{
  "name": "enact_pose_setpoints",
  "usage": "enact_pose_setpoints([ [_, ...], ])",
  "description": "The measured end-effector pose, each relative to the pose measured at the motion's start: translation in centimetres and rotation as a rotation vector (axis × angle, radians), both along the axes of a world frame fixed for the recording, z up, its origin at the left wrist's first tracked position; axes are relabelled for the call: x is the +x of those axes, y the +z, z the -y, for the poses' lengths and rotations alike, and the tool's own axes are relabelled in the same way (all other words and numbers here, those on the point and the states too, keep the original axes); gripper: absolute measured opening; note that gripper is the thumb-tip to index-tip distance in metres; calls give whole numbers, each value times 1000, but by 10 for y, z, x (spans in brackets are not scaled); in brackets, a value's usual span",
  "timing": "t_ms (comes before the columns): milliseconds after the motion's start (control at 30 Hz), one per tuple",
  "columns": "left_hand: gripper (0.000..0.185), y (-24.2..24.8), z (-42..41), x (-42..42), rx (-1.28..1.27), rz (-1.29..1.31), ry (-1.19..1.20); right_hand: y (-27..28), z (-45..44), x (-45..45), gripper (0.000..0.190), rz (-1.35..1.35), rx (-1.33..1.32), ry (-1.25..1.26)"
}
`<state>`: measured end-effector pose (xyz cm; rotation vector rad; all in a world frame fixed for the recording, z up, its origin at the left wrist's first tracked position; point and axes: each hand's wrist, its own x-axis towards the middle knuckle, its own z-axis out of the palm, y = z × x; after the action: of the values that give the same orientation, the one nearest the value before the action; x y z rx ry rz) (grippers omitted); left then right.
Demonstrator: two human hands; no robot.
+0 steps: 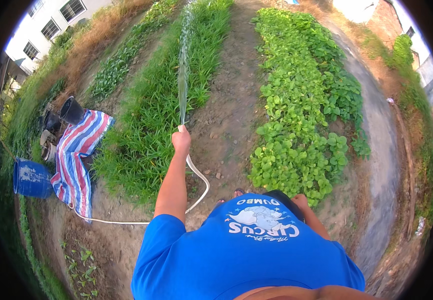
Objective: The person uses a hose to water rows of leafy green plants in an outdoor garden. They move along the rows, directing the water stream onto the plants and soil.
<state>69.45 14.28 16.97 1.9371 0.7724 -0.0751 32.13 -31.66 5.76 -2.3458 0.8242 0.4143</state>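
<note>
My left hand [181,139] is closed around the end of a white hose [202,179], held out in front of me. A stream of water [183,63] shoots from the hose end over a bed of narrow-leaved green plants [141,142]. The hose hangs in a loop below the hand and runs off to the left along the soil. Down by my right side, my right hand [300,201] is beside my dark shorts [284,202]; its fingers are partly hidden, and whether it holds anything cannot be told.
A bed of round-leaved plants [291,138] grows on the right, beyond a bare soil strip [231,97]. At left lie a striped plastic sheet [74,150], a blue barrel [32,178] and black buckets [72,111]. A grey path [379,150] curves along the far right.
</note>
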Motion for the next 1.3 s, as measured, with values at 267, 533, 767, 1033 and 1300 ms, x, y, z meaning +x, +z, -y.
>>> enact_pose_setpoints([
  [267,58,-25,-9,14,20,72,-10,1,0,-4,25,4,-8,16],
  [533,59,-46,-23,22,78,81,-13,12,-5,8,24,-37,-23,-2],
  [767,63,-28,-27,14,-2,-21,-12,17,-9,11,24,-9,-28,32],
  [1033,63,-26,-20,10,-39,-39,-12,4,-1,4,24,22,-90,64],
  [1300,60,-55,-29,7,55,43,10,2,-1,1,22,49,-77,52],
])
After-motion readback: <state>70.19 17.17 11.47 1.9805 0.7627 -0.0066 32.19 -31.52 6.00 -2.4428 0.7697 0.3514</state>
